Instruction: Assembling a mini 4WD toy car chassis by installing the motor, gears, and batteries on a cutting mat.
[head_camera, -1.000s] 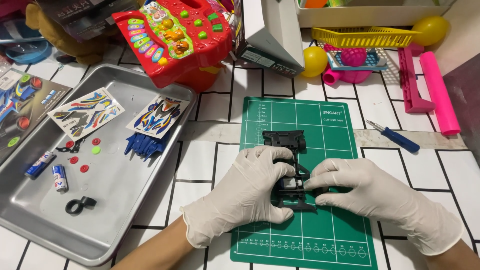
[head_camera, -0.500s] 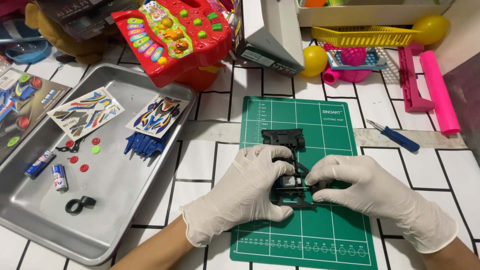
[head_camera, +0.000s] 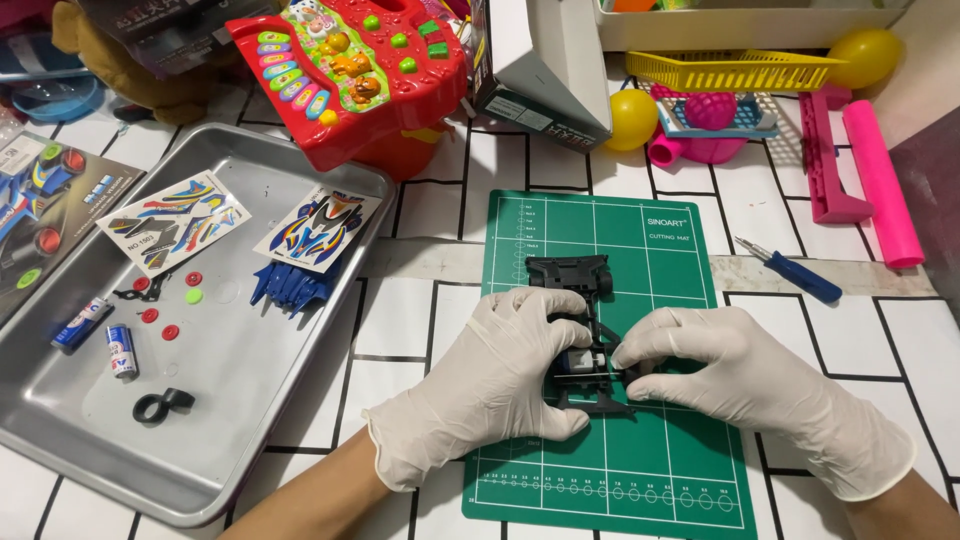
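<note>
A black toy car chassis (head_camera: 572, 275) lies lengthwise on a green cutting mat (head_camera: 660, 470). Both my hands wear white gloves. My left hand (head_camera: 495, 385) grips the chassis from its left side, fingers curled over the middle. My right hand (head_camera: 735, 375) pinches the chassis's near right side with thumb and fingertips, beside a small silver motor part (head_camera: 583, 362). The near half of the chassis is mostly hidden under my fingers.
A metal tray (head_camera: 250, 420) at left holds sticker sheets (head_camera: 175, 220), a blue car body piece (head_camera: 295, 285), two small batteries (head_camera: 120, 350), a black ring (head_camera: 160, 405) and small coloured discs. A blue screwdriver (head_camera: 790, 272) lies right of the mat. Red toy keyboard (head_camera: 345, 65), box, yellow balls and pink toys crowd the back.
My right hand has shifted slightly left along the chassis's near end, fingertips closing in on the motor area. My left hand holds nearly the same grip.
</note>
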